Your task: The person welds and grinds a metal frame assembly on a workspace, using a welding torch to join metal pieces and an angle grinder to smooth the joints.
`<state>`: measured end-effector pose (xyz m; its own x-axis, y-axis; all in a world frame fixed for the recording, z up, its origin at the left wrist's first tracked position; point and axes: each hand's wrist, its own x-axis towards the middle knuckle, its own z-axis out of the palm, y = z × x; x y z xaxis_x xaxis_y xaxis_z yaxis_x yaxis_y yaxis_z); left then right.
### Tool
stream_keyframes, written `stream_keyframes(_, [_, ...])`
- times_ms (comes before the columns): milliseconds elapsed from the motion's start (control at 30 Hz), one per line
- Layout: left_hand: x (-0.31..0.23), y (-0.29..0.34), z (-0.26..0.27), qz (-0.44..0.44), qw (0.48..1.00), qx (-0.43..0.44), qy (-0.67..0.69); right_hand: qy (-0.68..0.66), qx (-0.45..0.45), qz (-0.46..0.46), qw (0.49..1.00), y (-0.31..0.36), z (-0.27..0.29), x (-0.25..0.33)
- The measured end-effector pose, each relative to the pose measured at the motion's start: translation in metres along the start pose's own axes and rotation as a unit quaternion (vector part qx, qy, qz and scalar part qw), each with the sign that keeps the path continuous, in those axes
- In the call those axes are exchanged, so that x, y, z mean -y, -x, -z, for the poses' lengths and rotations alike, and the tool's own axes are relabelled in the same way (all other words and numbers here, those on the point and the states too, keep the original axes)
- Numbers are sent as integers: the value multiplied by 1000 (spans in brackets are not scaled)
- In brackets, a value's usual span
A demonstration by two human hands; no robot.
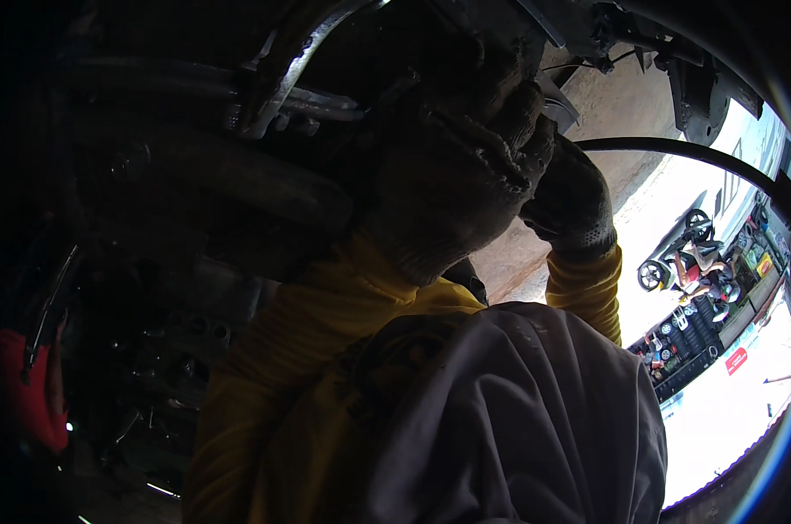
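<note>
Gloved hands, left and right, press together, crowded beneath dark pipes; grip unclear.

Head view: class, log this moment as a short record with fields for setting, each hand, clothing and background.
Setting: dark underside of a vehicle, metal pipes and a bracket overhead
Left hand: in a dirty knit glove, raised, fingers curled against the parts above; what it grips is hidden
Right hand: gloved, raised close behind the left one
Clothing: yellow sleeves, grey cloth over them
Background: bright yard at right with a parked scooter; black hose arcing across
</note>
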<state>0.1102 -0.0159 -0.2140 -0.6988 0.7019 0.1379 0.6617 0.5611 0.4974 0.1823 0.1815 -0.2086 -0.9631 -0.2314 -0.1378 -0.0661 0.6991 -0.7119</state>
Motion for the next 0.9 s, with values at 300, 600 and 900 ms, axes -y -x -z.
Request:
stream_keyframes(300, [-5,-1,-3,15,1000,-23,12,187,-59,131,972,7,-1,-14])
stream_keyframes(600, [-6,-1,-5,23,999,-37,16,89,-73,64,991,4,-4,-7])
stream_keyframes(900, [-5,-2,2,31,998,-41,40,37,-50,13,998,8,0,-14])
